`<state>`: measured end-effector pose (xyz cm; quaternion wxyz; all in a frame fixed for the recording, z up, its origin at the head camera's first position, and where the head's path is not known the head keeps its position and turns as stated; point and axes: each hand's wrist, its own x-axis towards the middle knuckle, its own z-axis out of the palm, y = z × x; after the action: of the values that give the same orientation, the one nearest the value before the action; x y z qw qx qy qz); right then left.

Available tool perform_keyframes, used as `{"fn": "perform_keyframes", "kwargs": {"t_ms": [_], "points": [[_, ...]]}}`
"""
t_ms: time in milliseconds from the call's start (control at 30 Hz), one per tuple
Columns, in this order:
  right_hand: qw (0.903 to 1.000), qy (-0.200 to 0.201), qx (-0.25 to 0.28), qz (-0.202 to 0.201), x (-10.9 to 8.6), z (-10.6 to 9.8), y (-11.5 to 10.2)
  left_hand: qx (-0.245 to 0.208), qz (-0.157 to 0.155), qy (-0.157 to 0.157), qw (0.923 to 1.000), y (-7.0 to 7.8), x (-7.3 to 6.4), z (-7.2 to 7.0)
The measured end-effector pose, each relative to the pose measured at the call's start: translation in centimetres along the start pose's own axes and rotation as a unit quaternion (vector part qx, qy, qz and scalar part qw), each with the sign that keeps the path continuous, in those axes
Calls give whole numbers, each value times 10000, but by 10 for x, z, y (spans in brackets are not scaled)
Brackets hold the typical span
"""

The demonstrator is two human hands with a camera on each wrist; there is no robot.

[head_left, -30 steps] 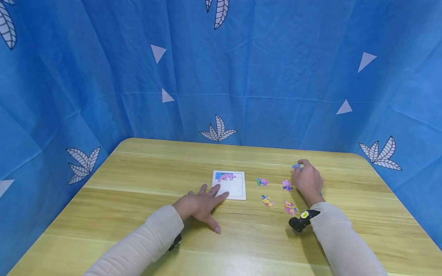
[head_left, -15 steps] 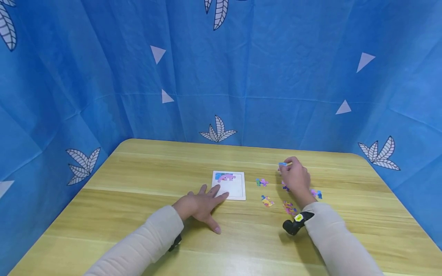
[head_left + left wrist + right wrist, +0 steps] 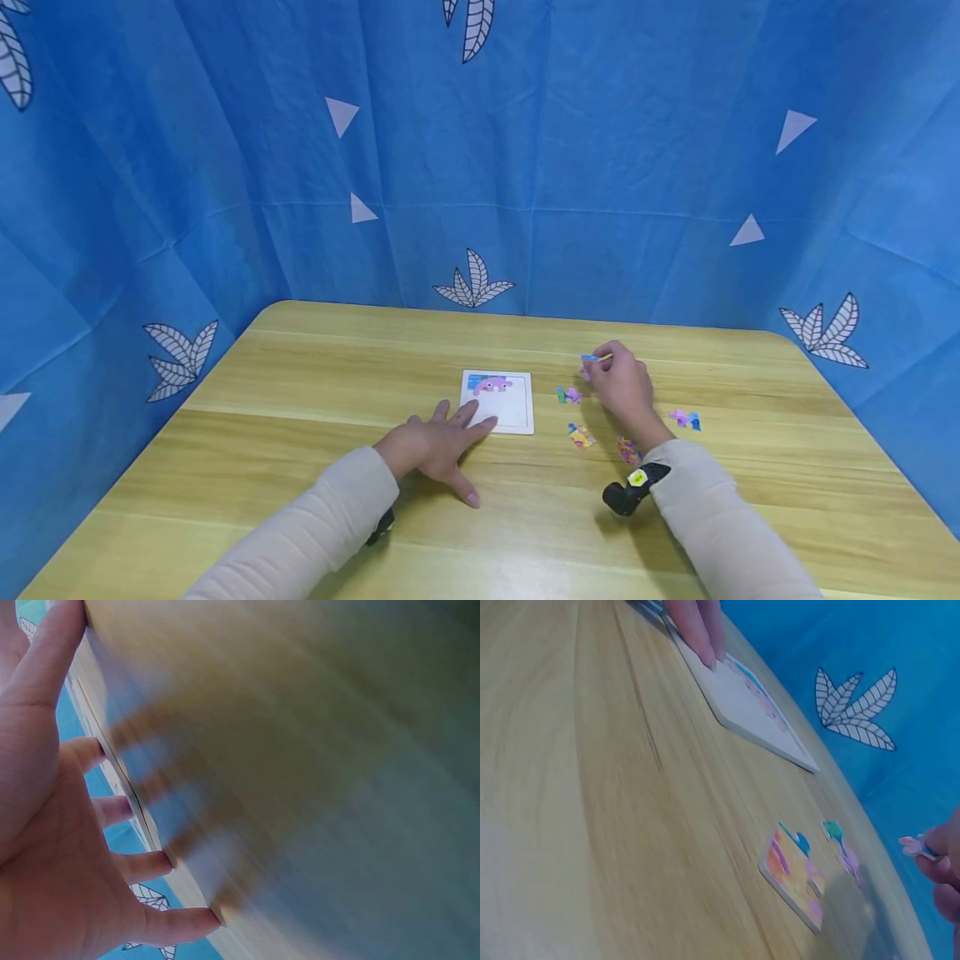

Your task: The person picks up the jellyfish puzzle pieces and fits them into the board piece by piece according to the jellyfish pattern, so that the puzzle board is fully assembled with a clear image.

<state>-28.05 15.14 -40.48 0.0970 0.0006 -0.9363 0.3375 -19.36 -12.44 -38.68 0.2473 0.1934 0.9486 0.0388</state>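
A white square puzzle board [image 3: 513,417] lies on the table with a strip of pink and blue picture fitted along its top left. My left hand [image 3: 438,450] is spread flat, two fingertips resting on the board's lower left part. In the left wrist view its fingers [image 3: 142,866] are straight. Between thumb and fingers, my right hand [image 3: 624,387] pinches a pink and blue jigsaw piece [image 3: 913,844], held above the table right of the board. Just under it lies a green and pink jigsaw piece [image 3: 568,396]; a yellow jigsaw piece [image 3: 791,874] is nearer me.
A pink and yellow jigsaw piece [image 3: 627,451] lies partly hidden by the right wrist. Farther right is a pink and blue jigsaw piece [image 3: 686,419]. The wooden table [image 3: 337,358] ends at a blue curtain [image 3: 600,167] behind and on both sides.
The right hand has lifted the pink and blue piece from the far right and carried it left toward the board. The left hand and the board have stayed put.
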Motion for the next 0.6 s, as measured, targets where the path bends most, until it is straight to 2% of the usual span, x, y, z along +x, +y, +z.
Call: {"fn": "perform_keyframes", "kwargs": {"t_ms": [267,600], "points": [[9999,-29,-25,-107,-2,9,-9,13,-10,9,10000,1,-1,-1],[9996,-255,35,-114,-1,21,-21,55,14,13,10000,0,-1,-1]]}}
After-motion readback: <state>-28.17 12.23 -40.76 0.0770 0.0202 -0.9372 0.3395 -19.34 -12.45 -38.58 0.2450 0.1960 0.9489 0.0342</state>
